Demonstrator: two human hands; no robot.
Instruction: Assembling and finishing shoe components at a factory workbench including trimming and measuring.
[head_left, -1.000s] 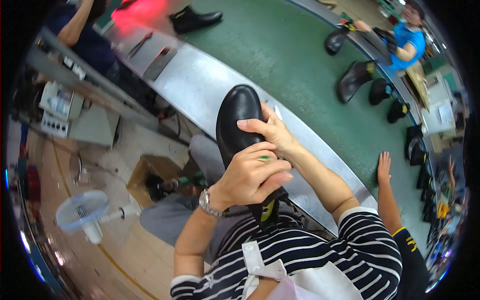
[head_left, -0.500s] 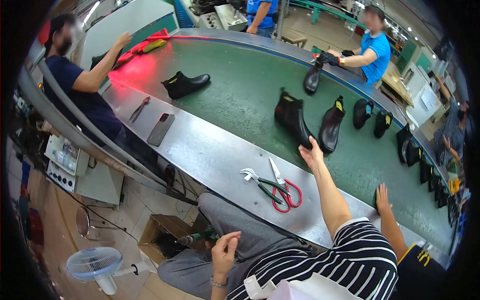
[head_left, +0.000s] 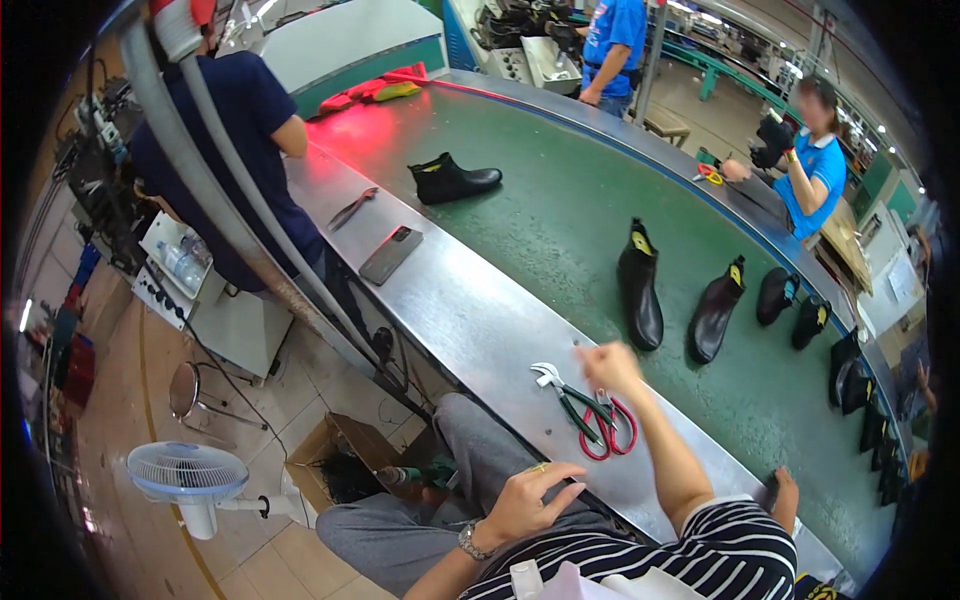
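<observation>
Scissors (head_left: 634, 430) lie just beside the right grip (head_left: 612, 368), a black boot (head_left: 641, 295) beyond.

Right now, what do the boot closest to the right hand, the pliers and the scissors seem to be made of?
Boot: probably smooth black leather, judging by its soft sheen, though synthetic is possible.
Pliers: head metal, by its silvery shine; evenly green grips, likely plastic.
Scissors: glossy red handles, perhaps plastic-coated; blades mostly hidden.
</observation>
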